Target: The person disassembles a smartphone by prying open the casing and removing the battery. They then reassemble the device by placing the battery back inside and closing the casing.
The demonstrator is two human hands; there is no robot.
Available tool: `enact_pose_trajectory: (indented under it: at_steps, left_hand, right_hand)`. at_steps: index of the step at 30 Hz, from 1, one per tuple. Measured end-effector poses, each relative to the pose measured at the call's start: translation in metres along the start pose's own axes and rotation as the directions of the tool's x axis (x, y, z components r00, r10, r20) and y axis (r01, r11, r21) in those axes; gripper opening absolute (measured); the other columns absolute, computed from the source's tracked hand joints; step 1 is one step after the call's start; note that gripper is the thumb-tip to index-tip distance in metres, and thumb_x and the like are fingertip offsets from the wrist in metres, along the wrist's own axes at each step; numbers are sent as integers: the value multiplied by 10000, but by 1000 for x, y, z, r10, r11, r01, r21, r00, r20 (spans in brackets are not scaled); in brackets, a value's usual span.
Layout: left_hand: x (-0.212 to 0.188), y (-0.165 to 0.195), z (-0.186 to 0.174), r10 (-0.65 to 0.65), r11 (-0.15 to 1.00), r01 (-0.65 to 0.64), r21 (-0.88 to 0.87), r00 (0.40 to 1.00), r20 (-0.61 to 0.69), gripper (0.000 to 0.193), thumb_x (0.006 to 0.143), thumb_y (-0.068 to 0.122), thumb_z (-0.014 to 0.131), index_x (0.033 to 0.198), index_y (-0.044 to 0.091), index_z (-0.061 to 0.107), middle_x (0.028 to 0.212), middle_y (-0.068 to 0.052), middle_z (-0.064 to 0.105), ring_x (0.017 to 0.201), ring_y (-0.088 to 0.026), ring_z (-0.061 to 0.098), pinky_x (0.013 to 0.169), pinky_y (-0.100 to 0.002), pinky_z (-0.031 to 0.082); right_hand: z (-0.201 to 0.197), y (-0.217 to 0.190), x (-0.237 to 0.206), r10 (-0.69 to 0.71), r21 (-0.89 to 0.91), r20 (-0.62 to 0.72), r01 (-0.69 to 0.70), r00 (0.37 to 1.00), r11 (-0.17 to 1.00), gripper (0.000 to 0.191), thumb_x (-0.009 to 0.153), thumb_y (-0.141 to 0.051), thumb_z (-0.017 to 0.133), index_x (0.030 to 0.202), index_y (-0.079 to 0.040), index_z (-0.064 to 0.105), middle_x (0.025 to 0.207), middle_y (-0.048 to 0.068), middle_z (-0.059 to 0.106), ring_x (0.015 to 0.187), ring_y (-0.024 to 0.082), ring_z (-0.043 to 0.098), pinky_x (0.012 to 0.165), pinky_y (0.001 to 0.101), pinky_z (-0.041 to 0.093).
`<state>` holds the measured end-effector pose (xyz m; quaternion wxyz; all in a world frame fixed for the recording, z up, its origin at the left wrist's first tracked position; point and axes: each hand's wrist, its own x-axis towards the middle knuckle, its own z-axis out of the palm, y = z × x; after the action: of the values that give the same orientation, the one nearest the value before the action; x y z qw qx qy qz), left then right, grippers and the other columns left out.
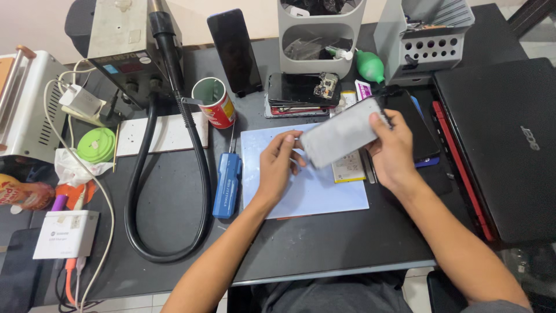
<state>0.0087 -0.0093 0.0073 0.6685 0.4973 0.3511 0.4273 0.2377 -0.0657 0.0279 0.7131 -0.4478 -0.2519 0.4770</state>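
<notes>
Fingers of both hands grip a grey phone panel (pixel 341 132), held tilted in the air above the far edge of the pale blue mat (pixel 313 188). Right hand (pixel 394 149) clamps the panel's far right end, thumb on top. Left hand (pixel 278 162) pinches the near left corner with fingers curled; whether something small sits between those fingertips, can't tell.

Panel is off the surface (pixel 324 243), touching nothing but the hands. A flat battery-like part with a yellow edge (pixel 349 168) lies just under it on the mat's right side. Blue screwdriver (pixel 227 184) lies just left of the mat. Red can (pixel 215 102) stands far left of the mat, near the black hose (pixel 174 174) of the grey hot-air station (pixel 124 40). Stack of opened phones (pixel 301 93) sits far, behind the panel; a black phone (pixel 234 51) leans upright beside it. Closed black laptop (pixel 504 145) on the right.

Risks, as judgement: the grip is only at two ends, so a twist between the hands could flex or crack the thin panel. A slip of the left pinch would drop a corner onto the part below. Clutter is close, so a wide elbow swing could knock the can or snag the hose.
</notes>
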Motion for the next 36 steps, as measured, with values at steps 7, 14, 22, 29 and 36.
enact_pose_trajectory:
  at_steps: [7, 14, 22, 29, 36]
  left_hand:
    - [0, -6, -4, 50, 992, -42, -121, 997, 64, 560, 1177, 348, 604, 979, -175, 638, 805, -176, 675, 699, -169, 631, 643, -272, 496]
    - [0, 10, 9, -83, 976, 103, -191, 990, 112, 586, 1008, 269, 608, 1495, 23, 392, 1318, -131, 617, 1123, -194, 612, 913, -325, 522]
    - [0, 30, -1, -86, 897, 120, -426, 991, 98, 422, 973, 151, 515, 1361, -1, 444, 1241, -198, 664, 1075, -290, 707, 927, -455, 603]
    - [-1, 29, -2, -174, 917, 176, -358, 984, 39, 387, 972, 134, 575, 1318, -22, 498, 1145, -197, 695, 960, -279, 720, 837, -428, 622]
    - [0, 15, -1, -161, 979, 152, -133, 985, -56, 505, 923, 174, 685, 1374, -8, 549, 1193, -120, 708, 1005, -167, 711, 852, -299, 588]
  right_hand:
    - [-3, -9, -1, 89, 112, 34, -92, 995, 989, 291, 947, -85, 601, 1211, -61, 482, 1149, 106, 670, 1014, 227, 686, 817, 416, 600]
    - [22, 31, -28, 320, -209, 300, -265, 899, 941, 415, 892, -42, 725, 1221, -22, 474, 1063, 175, 685, 954, 259, 720, 812, 382, 608]
    - [10, 21, -25, 310, -303, 273, -224, 911, 926, 272, 919, -151, 636, 1143, -21, 553, 931, 105, 735, 754, 173, 720, 539, 336, 588]
    - [-9, -7, -4, 35, -335, 215, 40, 976, 941, 259, 1095, -199, 577, 944, 0, 641, 899, 81, 692, 714, 101, 626, 577, 232, 475]
    - [27, -22, 12, 28, -659, 226, 132, 974, 740, 200, 976, -167, 665, 1115, -25, 685, 833, 28, 655, 674, 51, 566, 536, 231, 446]
